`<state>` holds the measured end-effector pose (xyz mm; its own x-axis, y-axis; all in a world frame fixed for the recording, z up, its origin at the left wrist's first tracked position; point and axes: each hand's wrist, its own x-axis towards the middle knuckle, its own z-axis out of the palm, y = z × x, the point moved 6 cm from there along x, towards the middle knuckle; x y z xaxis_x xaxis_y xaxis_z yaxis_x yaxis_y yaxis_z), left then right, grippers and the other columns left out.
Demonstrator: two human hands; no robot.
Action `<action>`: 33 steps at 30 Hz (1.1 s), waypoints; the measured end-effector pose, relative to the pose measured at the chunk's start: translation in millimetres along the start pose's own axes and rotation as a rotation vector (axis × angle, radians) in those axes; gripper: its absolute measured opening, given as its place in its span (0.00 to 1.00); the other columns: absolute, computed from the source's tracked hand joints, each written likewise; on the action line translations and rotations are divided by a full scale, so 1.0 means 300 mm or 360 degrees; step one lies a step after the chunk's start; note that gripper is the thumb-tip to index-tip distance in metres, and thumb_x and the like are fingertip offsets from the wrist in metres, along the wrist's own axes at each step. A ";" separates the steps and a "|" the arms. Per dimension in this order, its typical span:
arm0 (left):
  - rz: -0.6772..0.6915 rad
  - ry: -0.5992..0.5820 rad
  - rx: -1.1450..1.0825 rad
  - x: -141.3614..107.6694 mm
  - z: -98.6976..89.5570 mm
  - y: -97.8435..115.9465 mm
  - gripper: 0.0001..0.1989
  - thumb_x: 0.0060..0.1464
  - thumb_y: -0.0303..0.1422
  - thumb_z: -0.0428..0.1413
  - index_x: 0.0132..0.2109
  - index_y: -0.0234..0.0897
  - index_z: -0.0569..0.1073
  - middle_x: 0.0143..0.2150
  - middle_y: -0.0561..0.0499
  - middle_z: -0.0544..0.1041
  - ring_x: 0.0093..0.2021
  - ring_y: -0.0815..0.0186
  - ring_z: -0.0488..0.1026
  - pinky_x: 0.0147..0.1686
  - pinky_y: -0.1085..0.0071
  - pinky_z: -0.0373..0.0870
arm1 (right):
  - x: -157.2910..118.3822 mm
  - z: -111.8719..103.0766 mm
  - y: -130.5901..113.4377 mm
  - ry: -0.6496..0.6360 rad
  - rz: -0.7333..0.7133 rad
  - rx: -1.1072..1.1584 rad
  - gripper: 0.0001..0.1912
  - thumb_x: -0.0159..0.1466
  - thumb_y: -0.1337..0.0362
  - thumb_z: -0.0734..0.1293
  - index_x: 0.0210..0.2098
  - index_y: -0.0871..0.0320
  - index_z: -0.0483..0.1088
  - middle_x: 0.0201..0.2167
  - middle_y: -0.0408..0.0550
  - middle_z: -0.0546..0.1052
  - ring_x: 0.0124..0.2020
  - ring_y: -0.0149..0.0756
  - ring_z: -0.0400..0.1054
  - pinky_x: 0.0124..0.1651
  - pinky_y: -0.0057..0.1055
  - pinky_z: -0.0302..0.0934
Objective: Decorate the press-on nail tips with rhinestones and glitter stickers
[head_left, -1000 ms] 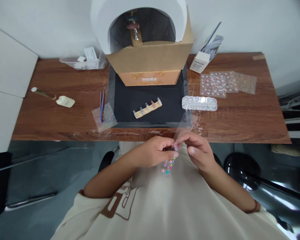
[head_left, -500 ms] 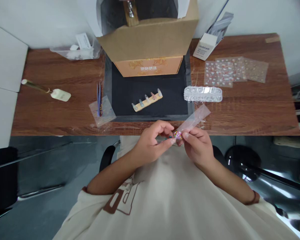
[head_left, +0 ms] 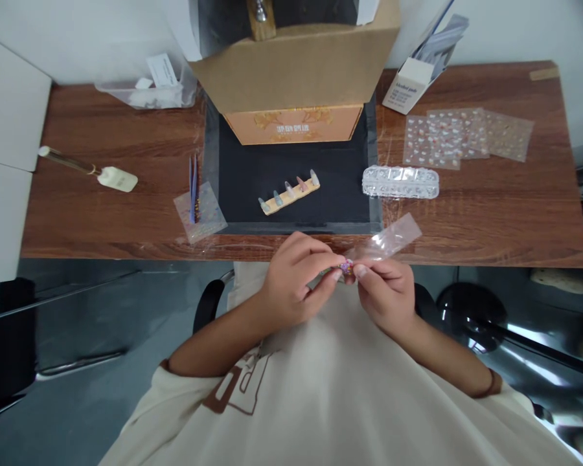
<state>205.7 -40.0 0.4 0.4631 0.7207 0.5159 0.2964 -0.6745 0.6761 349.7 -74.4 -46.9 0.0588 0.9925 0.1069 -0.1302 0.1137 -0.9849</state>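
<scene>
At the table's front edge, both hands meet around a small cluster of colourful, glittery pieces (head_left: 346, 266); whether these are beads or rhinestones is too small to tell. My left hand (head_left: 298, 278) pinches the cluster's left side between thumb and fingers. With its thumb and fingertips, my right hand (head_left: 386, 288) grips the other side. A clear plastic bag (head_left: 396, 236) sticks out above my right fingers and seems joined to the cluster. Just beyond, on a black mat (head_left: 252, 171), lies a tan strip holding several decorated nail tips (head_left: 290, 194).
Blue tweezers (head_left: 193, 188) lie on a small clear packet (head_left: 208, 217) at left, near a cream bottle (head_left: 118, 178). A clear compartment case (head_left: 400, 182), sticker sheets (head_left: 432, 142) and an alcohol pad box (head_left: 408, 85) are at right. A cardboard box (head_left: 301, 71) stands behind.
My left fingers have closed in over the glittery cluster, covering more of it. The plastic bag has tilted lower and to the right. The view has shifted slightly.
</scene>
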 end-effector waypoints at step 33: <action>0.0209 0.0119 0.0299 -0.017 -0.013 0.058 0.09 0.54 0.26 0.62 0.43 0.40 0.75 0.42 0.54 0.84 0.41 0.63 0.79 0.41 0.61 0.68 | -0.003 0.033 -0.137 0.0017 -0.0686 -0.0752 0.07 0.62 0.73 0.64 0.32 0.56 0.71 0.23 0.43 0.75 0.25 0.31 0.70 0.29 0.29 0.65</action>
<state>205.2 -54.8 11.6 0.4471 0.6300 0.6351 0.3912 -0.7761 0.4945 345.3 -79.5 -5.1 0.0187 0.8611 0.5080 0.3577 0.4687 -0.8077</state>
